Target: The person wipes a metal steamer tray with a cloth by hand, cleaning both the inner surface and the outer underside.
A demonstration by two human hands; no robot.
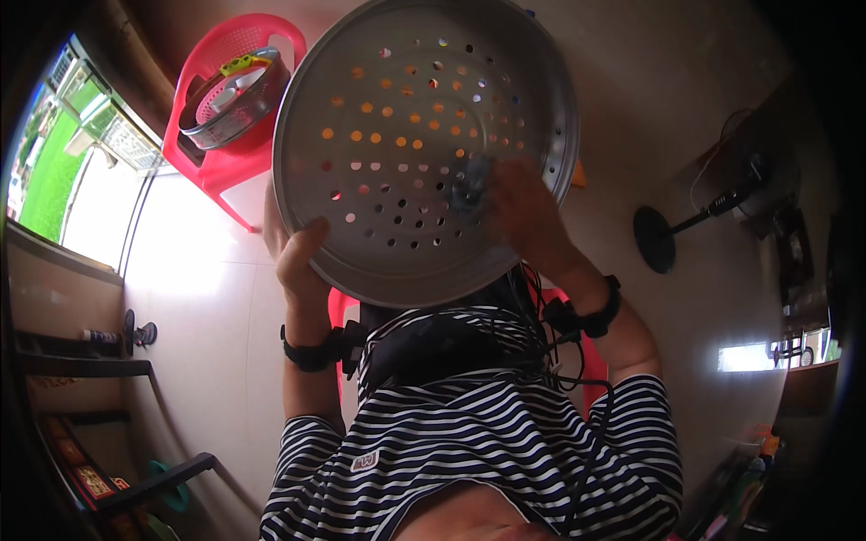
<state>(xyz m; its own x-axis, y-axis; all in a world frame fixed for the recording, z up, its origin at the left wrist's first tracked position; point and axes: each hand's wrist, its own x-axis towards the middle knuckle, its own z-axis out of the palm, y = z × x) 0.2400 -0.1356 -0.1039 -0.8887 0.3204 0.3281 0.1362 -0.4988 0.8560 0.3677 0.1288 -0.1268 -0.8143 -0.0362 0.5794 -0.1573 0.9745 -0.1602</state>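
A large round metal steamer tray (379,257) with a raised rim and many punched holes is held up before me. My left hand (302,253) grips its lower left rim, the thumb on the inner face and the fingers behind. On the right side of the perforated face, my right hand (524,203) presses a greyish cloth or scrubbing pad (471,184) against the metal. Blur hides the exact kind of pad and the right fingertips. Orange and pink colours show through the holes from things behind the tray.
A pink plastic chair (223,159) at upper left carries a metal pan (237,125) with a pink basket and small white cups. To the right stands a black pedestal fan (656,240). Black wooden furniture (81,365) lies at lower left, and shoes (144,334) rest near the doorway.
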